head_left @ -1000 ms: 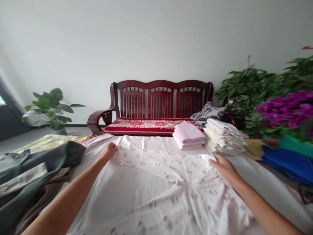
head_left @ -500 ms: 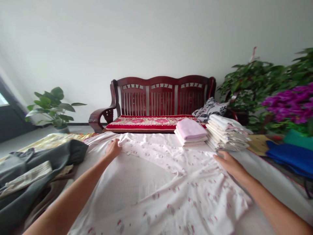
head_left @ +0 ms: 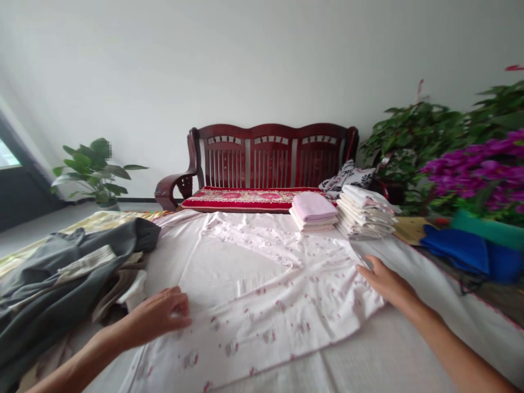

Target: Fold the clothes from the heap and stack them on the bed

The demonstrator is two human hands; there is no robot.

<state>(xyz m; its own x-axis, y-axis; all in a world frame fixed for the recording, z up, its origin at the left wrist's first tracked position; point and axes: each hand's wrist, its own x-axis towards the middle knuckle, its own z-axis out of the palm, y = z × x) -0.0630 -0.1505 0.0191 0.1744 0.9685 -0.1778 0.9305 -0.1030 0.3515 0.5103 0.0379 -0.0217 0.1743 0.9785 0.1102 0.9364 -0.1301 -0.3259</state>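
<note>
White pants (head_left: 282, 305) with a small pink and dark print lie spread over the white sheet, their legs parted and the waist end at the right. Above the nearer leg, at its upper edge, is my left hand (head_left: 164, 312). Its fingers are loosely curled with a gap to the thumb, and nothing shows in them. At the waist edge my right hand (head_left: 382, 278) has its fingertips on the fabric, which bunches there. The underside of that grip is hidden.
Folded pink and white cloths (head_left: 313, 210) stand beside a taller stack of folded cloths (head_left: 364, 214). Dark grey clothes (head_left: 77, 278) are heaped at left. A blue cloth (head_left: 454, 248) lies at right, near purple flowers (head_left: 478, 166). Behind is a wooden bench (head_left: 270, 158).
My left hand has let go of the far leg end and come back toward me to the nearer leg. The pants' waist edge has shifted under my right hand. The view has turned slightly.
</note>
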